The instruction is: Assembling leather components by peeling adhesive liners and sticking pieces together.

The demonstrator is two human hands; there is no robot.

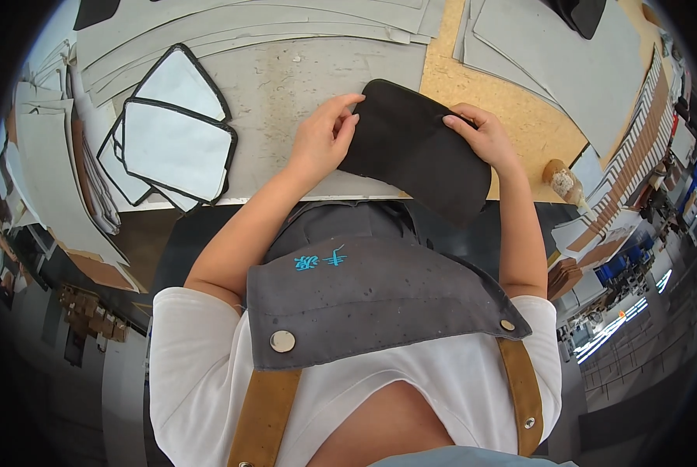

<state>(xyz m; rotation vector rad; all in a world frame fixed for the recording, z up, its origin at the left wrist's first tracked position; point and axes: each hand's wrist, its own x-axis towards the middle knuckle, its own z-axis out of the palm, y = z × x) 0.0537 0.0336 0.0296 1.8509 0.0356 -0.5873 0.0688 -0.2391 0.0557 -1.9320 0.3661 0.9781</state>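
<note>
A black, flat panel (pixel 422 148) with rounded corners is held tilted over the table's front edge, its lower part hanging past it. My right hand (pixel 485 136) grips its upper right edge, thumb on top and the other fingers mostly hidden beneath. At the panel's left edge, my left hand (pixel 323 134) has its thumb and forefinger closed on the border. To the left lies a loose stack of similar-shaped panels (pixel 179 148) with white faces and black borders, overlapping at different angles.
Large grey sheets (pixel 247 27) lie along the back of the table (pixel 278 93), and more (pixel 566 54) lie at the back right on a tan board (pixel 457 74). A brownish bottle-like container (pixel 560 179) rests near the right front edge. Sheets (pixel 52 156) crowd the far left.
</note>
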